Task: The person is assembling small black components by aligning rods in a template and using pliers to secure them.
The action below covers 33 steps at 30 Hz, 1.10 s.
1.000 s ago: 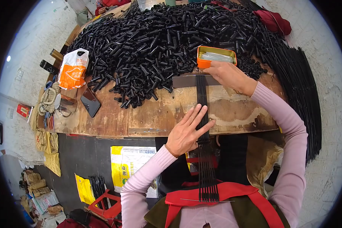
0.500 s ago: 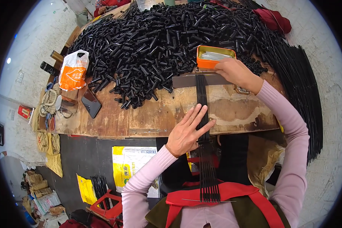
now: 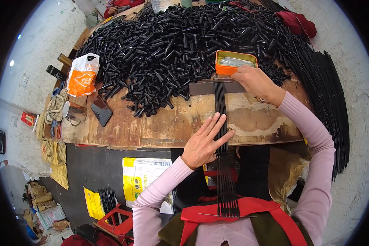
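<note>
My left hand (image 3: 204,139) lies with spread fingers over a row of thin black rods (image 3: 219,102). The rods run from a dark grey bar (image 3: 201,88) on the table down past the table edge to my chest. There a thin metal wire (image 3: 229,215) crosses their near ends, against a red apron strap (image 3: 254,205). My right hand (image 3: 258,84) is closed by the bar's right end, just in front of an orange tin (image 3: 236,71) of thin silvery needles (image 3: 235,61). Its fingertips are curled under, and whatever they hold is hidden.
A big heap of short black tubes (image 3: 164,53) covers the back of the wooden table (image 3: 164,127). Long black rods (image 3: 320,86) hang over its right side. At the left are a phone (image 3: 101,110), an orange-and-white bag (image 3: 83,78) and glasses (image 3: 75,119).
The view has shifted slightly. My right hand sits a touch further left relative to the orange tin; my left hand keeps its place on the rods.
</note>
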Motion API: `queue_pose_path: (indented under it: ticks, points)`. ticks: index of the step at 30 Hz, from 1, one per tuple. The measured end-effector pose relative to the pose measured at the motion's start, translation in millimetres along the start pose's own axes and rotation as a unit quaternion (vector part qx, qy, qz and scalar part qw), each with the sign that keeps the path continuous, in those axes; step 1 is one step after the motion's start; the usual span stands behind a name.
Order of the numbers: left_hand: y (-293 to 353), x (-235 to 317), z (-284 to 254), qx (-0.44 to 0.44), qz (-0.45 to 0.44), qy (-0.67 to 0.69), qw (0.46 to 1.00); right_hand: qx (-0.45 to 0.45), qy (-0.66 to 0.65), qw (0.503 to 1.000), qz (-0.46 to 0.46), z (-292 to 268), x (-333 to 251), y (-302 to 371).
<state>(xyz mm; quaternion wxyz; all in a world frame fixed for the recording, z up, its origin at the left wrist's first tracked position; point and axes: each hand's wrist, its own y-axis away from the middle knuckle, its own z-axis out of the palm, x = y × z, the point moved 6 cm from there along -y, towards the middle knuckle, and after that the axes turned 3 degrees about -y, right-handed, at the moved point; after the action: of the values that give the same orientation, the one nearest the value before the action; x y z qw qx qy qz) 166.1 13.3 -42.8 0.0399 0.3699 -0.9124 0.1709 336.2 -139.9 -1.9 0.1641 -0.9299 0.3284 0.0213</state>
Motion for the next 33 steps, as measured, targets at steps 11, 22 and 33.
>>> queue_pose_path:
  ticks: [11,22,33]
  points:
    - [0,4,-15,0.009,-0.003,-0.003,1.0,0.075,-0.101,0.992,-0.004,-35,-28,-3]
    - [-78,-64,13,0.084,0.104,0.163,0.977,-0.184,-0.44,0.872,0.111,11,-164,104]
    - [-27,64,-40,0.025,-0.043,0.69,0.722,0.04,-0.531,0.839,0.108,-223,-144,6]
